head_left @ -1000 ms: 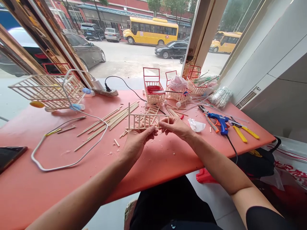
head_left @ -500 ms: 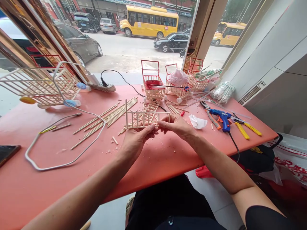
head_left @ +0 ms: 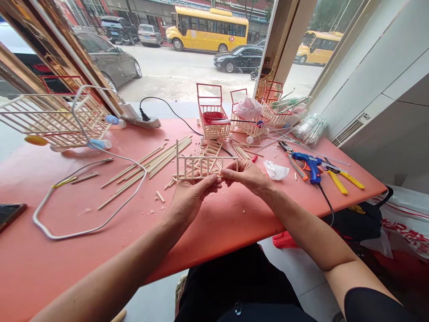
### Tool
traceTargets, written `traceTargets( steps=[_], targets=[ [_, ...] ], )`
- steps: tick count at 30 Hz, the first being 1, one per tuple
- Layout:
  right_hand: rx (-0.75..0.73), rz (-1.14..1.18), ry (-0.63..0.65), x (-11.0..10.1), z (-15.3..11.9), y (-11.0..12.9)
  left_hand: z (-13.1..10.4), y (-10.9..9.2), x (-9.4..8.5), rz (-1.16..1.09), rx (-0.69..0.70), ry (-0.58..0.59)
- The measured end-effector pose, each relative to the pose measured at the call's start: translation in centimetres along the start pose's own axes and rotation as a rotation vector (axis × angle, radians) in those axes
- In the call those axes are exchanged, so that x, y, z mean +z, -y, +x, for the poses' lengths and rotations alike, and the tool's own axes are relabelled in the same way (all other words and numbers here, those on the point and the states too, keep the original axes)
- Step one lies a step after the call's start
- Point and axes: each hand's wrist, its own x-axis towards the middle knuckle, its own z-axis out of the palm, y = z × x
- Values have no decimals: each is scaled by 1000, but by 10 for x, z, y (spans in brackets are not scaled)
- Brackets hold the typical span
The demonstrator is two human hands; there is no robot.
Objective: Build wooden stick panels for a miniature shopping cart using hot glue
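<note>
Above red table (head_left: 67,250): stick lattice (head_left: 204,167) upright, lower rail pinched between left hand (head_left: 189,197) and right hand (head_left: 248,176) fingers.

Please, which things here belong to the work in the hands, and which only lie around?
In the work:
left hand
right hand
wooden stick frame, held by both

Lying about:
loose sticks
glue gun
yellow pliers
small carts
bent wire

no text clear enough to read
</note>
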Motion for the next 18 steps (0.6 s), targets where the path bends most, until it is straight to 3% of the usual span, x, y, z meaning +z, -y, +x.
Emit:
traceTargets(
  steps=[8,18],
  targets=[
    [-18,-2,-38,-3,-5,8,0,-3,-4,-62,7,60],
    [-24,-23,-47,-3,-7,8,2,2,0,-85,19,19]
  ],
)
